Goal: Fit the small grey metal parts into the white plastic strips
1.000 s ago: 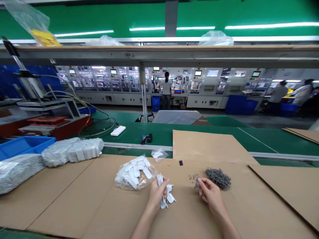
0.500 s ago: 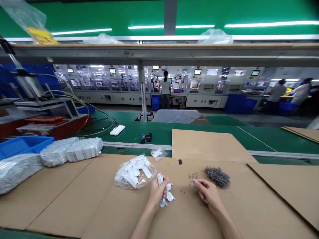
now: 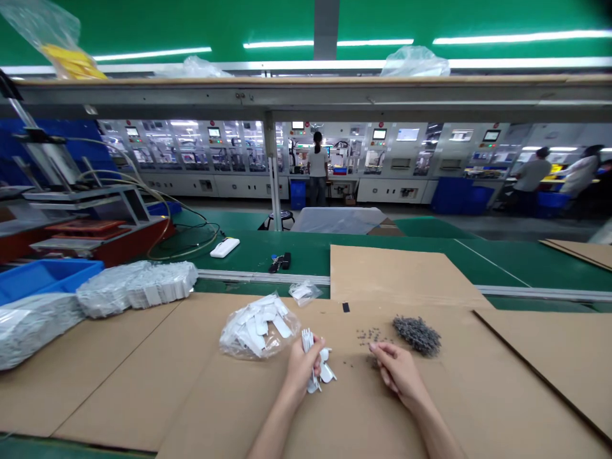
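My left hand (image 3: 302,366) is wrapped round a bunch of thin white plastic pieces (image 3: 307,339); more of them poke out on its right side. Left of it lies an open clear bag (image 3: 227,344) of similar white plastic parts (image 3: 261,325). My right hand (image 3: 396,370) has thumb and index finger pinched together just above the cardboard; what sits between the fingertips is too small to make out. Several loose small grey parts (image 3: 370,335) are scattered beyond those fingertips. A heap of the same grey parts (image 3: 417,336) rests behind the right hand.
Cardboard (image 3: 229,408) covers the bench. Wrapped stacks of white parts (image 3: 138,290) and a blue bin (image 3: 57,277) stand at left, by a press machine (image 3: 95,210). A small bag (image 3: 305,292), keys (image 3: 280,262) and a white device (image 3: 224,247) lie farther back. People stand beyond.
My right hand has shifted slightly left, with its pinch kept. The left hand still grips the white pieces. The whole view has moved a little.
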### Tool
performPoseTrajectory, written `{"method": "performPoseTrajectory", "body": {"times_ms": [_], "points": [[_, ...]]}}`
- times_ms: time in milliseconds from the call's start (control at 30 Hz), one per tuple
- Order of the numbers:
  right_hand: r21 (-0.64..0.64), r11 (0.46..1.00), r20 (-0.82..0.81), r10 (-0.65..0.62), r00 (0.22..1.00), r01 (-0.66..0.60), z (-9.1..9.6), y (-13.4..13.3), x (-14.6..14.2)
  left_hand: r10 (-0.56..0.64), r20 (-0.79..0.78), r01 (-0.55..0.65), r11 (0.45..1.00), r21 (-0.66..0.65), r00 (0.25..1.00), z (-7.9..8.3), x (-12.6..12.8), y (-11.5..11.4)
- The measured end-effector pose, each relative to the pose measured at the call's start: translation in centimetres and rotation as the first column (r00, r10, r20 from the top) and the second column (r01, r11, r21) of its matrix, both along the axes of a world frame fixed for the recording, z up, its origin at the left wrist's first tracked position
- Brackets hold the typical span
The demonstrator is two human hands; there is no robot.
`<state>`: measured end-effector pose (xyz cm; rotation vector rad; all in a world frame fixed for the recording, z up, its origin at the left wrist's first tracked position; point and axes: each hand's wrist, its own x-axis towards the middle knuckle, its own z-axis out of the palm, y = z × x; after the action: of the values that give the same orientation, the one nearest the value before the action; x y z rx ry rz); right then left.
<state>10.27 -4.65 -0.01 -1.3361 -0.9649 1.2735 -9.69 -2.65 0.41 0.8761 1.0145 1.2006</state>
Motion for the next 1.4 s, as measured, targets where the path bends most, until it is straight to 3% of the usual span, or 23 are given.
{"method": "performPoseTrajectory", "body": {"times_ms": [667,900,1200,1400], "points": [[0.002,0.999,0.08,0.033,0.996,-0.033,0.41,-0.27,-0.07,-0.007,0.012,0.007,1.0,-0.017,1.0,0.26,0.09,-0.1],[0.014,1.0,-0.024,-0.024,0.999,0.024,0.47,0.04,-0.06,-0.013,0.012,0.013,1.0,-0.011,1.0,0.08,0.14,-0.09],[-0.051,0.989,-0.063,0.135,0.989,-0.138,0.26,-0.34,-0.59,-0.032,0.038,0.033,0.999,-0.026,0.999,0.09,0.28,-0.19],[0.032,0.996,-0.115,0.09,0.989,-0.087,0.57,-0.2,-0.77,-0.034,0.028,0.035,0.999,-0.021,0.999,0.09,0.29,-0.18]]}}
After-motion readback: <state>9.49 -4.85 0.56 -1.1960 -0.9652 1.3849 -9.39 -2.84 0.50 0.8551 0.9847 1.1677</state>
